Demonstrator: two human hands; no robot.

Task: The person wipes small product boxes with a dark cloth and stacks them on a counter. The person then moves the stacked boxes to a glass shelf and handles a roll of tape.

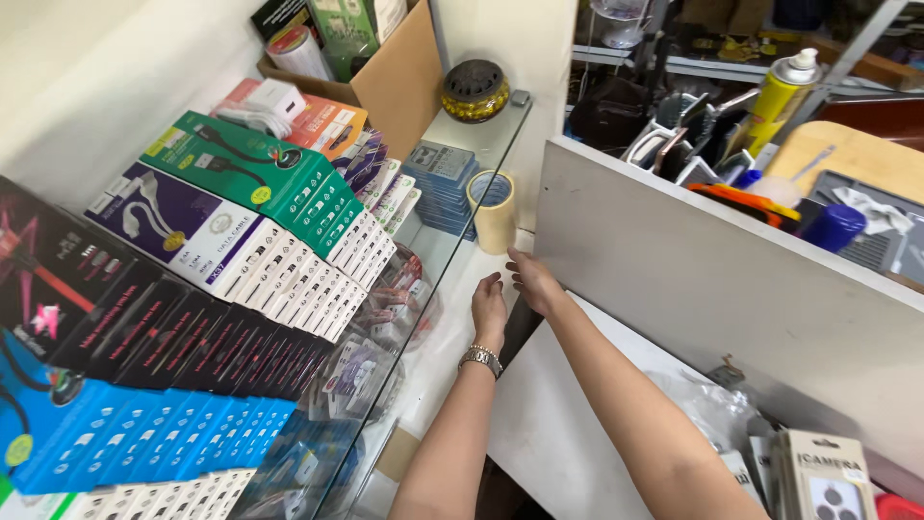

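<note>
Both arms stretch forward over the narrow gap between a glass counter [452,241] and a white partition board [693,279]. The left hand [489,310] lies palm down with its fingers together and nearly straight, resting on or just above the white ledge [452,337] at the counter's edge; it has hold of nothing. A metal wristwatch [480,358] sits on its wrist. The right hand [535,281] lies just beside it, a little further ahead, also flat and open, fingers extended and empty, its fingertips pointing toward a roll of beige tape [495,212].

That tape roll stands upright just beyond the right fingertips, near but not touching them, at the glass edge. Past the roll, further from the hands, lies a stack of blue packets [440,183], and beyond that a round dark dish with a yellow beaded rim [475,91].

To the left of the left hand, rows of boxed cables lean in display: green boxes [260,173], white and purple boxes [192,231], black boxes [144,327] and blue boxes [125,433]. Right of the right arm, behind the partition, stand a yellow spray can [782,96] and a blue cap [834,227]
</note>
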